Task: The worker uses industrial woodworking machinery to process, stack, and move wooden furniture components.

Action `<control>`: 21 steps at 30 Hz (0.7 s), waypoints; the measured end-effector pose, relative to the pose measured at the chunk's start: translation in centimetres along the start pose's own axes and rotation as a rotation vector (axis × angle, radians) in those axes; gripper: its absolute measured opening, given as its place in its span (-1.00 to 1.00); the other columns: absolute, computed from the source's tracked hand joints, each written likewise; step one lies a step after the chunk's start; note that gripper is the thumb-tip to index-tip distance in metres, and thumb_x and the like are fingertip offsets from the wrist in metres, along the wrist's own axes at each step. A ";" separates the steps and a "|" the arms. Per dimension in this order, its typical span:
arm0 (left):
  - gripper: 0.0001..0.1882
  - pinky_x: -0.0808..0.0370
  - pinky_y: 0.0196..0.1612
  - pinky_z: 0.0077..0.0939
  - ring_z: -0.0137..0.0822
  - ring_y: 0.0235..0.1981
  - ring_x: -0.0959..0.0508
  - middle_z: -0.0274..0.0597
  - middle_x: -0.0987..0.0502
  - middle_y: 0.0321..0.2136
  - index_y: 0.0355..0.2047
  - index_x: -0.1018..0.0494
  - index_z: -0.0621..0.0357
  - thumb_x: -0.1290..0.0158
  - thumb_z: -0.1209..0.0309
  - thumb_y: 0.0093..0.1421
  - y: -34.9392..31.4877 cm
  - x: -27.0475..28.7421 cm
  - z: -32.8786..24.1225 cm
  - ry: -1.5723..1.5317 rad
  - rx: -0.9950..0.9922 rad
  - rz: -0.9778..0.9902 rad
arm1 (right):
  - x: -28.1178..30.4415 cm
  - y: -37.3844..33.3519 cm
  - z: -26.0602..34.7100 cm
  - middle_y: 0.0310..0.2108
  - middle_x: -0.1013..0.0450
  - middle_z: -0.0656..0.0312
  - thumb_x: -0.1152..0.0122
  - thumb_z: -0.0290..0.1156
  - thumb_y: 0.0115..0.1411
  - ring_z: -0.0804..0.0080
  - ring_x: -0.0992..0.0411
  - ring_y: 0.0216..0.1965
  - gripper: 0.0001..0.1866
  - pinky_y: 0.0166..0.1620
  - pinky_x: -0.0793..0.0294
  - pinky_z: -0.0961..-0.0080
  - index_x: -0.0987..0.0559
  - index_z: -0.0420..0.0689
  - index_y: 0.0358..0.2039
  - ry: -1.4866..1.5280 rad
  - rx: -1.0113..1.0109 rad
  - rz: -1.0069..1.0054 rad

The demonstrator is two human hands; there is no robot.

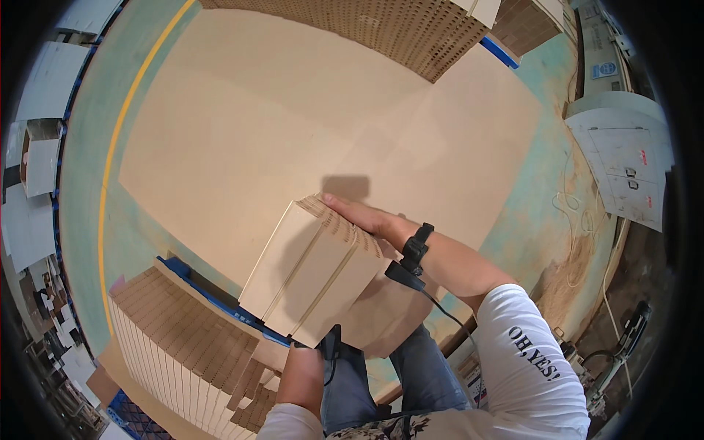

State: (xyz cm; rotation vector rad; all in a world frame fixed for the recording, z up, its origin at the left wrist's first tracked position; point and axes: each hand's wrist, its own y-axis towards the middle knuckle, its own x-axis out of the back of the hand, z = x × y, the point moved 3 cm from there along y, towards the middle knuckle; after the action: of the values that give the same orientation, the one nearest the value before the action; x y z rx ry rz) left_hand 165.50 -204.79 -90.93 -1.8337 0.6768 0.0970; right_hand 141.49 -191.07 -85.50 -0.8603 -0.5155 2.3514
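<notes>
Right-hand grip: the right hand (pixel 361 215) lies along the slotted upper-right end of a stack of tan panels (pixel 304 268), grasping it there. Left-hand grip: cannot be told, as the left hand is hidden at the stack's lower end, where the left forearm (pixel 299 378) ends. The stack, tilted, occupies the lower centre of the frame, its broad face marked by two parallel grooves. A black wristband (pixel 416 249) encircles the right wrist. Behind the stack, a broad tan sheet (pixel 293 110) fills the centre. Further piles: perforated panels (pixel 359 29), upper edge; slotted panels (pixel 183 337), lower left, beside a blue support (pixel 198 287).
</notes>
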 end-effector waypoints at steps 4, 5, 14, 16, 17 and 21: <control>-0.40 -0.21 0.10 -0.29 -0.17 0.10 -0.21 -0.20 -0.18 0.10 0.12 -0.11 0.10 0.35 -0.04 0.22 -3.1 -4.7 -1.4 -0.013 -0.052 -0.008 | 0.9 -0.4 0.2 -0.03 -0.29 0.20 0.44 0.12 0.24 0.44 -0.23 -0.01 -0.36 0.06 -0.20 0.45 -0.29 -0.13 0.06 -0.124 -0.002 -0.067; -0.39 -0.21 0.10 -0.29 -0.17 0.10 -0.20 -0.20 -0.18 0.10 0.13 -0.11 0.10 0.36 -0.05 0.22 -4.3 -5.8 -2.1 -0.016 -0.072 -0.014 | 0.8 -0.9 0.8 -0.03 -0.29 0.20 0.44 0.12 0.24 0.44 -0.23 -0.01 -0.36 0.06 -0.20 0.45 -0.29 -0.13 0.06 -0.125 0.001 -0.056; -0.38 -0.20 0.10 -0.32 -0.23 0.10 -0.22 -0.25 -0.23 0.07 0.13 -0.12 0.00 0.43 -0.12 0.22 -13.0 -14.0 -6.3 -0.064 -0.207 0.037 | -5.3 -9.0 10.5 0.26 0.11 0.16 0.48 0.23 0.19 0.27 0.12 0.26 -0.26 0.24 0.11 0.39 0.06 0.02 0.25 -0.297 0.059 0.037; -0.35 -0.19 0.11 -0.29 -0.21 0.10 -0.22 -0.27 -0.20 0.09 0.14 -0.11 -0.01 0.45 -0.15 0.21 -12.6 -13.7 -6.3 0.035 -0.298 0.087 | -5.5 -8.5 9.7 0.28 0.20 0.18 0.49 0.23 0.19 0.22 0.22 0.29 -0.28 0.25 0.19 0.33 0.09 0.09 0.26 -0.287 0.086 0.038; -0.35 -0.19 0.11 -0.29 -0.21 0.10 -0.22 -0.27 -0.20 0.09 0.14 -0.11 -0.01 0.45 -0.15 0.21 -12.5 -13.5 -6.4 0.052 -0.291 0.097 | -5.6 -8.5 9.9 0.28 0.20 0.18 0.49 0.23 0.19 0.22 0.22 0.29 -0.28 0.25 0.19 0.33 0.09 0.09 0.26 -0.276 0.095 0.022; -0.37 -0.20 0.11 -0.30 -0.23 0.10 -0.22 -0.27 -0.21 0.09 0.13 -0.12 0.01 0.41 -0.13 0.22 -12.2 -14.1 -6.8 0.040 -0.247 0.111 | -3.7 -9.6 9.7 0.29 0.22 0.24 0.48 0.19 0.21 0.30 0.28 0.30 -0.30 0.25 0.21 0.29 0.07 0.06 0.25 -0.093 0.075 -0.106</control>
State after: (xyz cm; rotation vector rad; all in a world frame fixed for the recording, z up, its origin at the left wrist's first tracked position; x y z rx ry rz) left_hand 158.04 -202.62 -72.73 -2.0371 0.8246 0.2265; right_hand 140.89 -187.65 -71.77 -0.6763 -0.4954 2.3057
